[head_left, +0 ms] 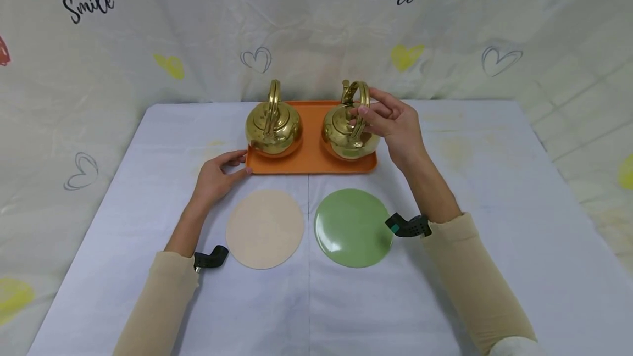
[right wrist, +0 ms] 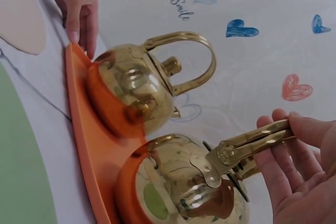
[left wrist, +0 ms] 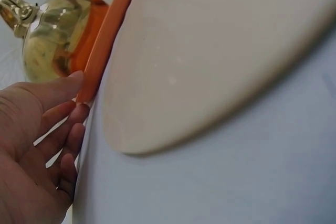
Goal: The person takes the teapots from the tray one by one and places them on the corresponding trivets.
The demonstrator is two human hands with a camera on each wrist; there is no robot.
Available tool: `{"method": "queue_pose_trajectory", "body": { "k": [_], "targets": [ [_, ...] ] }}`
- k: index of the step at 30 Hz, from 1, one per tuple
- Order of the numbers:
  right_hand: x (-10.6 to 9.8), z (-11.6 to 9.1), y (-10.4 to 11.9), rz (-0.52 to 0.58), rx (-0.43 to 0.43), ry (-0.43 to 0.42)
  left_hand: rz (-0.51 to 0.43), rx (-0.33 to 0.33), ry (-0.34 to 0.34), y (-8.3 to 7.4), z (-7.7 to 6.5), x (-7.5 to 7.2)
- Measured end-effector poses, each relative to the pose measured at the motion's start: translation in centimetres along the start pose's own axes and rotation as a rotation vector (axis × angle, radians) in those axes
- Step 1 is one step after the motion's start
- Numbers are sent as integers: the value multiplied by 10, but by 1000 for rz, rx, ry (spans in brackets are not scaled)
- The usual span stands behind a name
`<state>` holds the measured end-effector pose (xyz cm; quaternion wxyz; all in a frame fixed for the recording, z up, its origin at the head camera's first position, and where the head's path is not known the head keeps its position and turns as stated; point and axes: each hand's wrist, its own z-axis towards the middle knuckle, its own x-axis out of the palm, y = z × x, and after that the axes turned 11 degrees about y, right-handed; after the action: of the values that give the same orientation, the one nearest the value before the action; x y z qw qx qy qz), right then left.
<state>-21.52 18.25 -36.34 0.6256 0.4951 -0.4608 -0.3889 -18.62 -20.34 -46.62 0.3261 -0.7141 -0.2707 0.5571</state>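
- The right hand (head_left: 398, 125) pinches the right kettle (head_left: 346, 147) by its upright arched handle (right wrist: 252, 142), thumb on one side and fingertips on the other
- The right kettle is brass, just left of that hand and over the right half of the orange tray (head_left: 311, 161); whether its full weight bears on the tray I cannot tell
- Its spout (head_left: 345, 85) points away from the person, and the handle's long axis runs from near to far, its far end a little toward the left-hand side
- The left hand (head_left: 215, 177) pinches the near left corner of the orange tray, thumb against the rim and fingers at the outer edge
- The tray's long axis runs sideways, from the left fingertips toward the right hand
- The left kettle (head_left: 273, 142) stands upright on the tray, beyond and to the right of the left hand, its handle also running near to far
- Nearer the person, between the two forearms, a beige disc (head_left: 264, 229) lies beside the left wrist and a green disc (head_left: 352, 229) beside the right wrist
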Motion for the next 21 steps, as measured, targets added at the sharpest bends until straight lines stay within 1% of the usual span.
{"method": "queue_pose_trajectory", "body": {
  "k": [8,13,21],
  "targets": [
    [-1,-6,2,-1,-13,11,7,2,10,1,-2,1],
    [-1,-7,3,12,-22,10,1,6,1,2,-2,0],
    [-2,-11,5,17,-36,9,-4,19,-1,0,-2,0]
  ]
}}
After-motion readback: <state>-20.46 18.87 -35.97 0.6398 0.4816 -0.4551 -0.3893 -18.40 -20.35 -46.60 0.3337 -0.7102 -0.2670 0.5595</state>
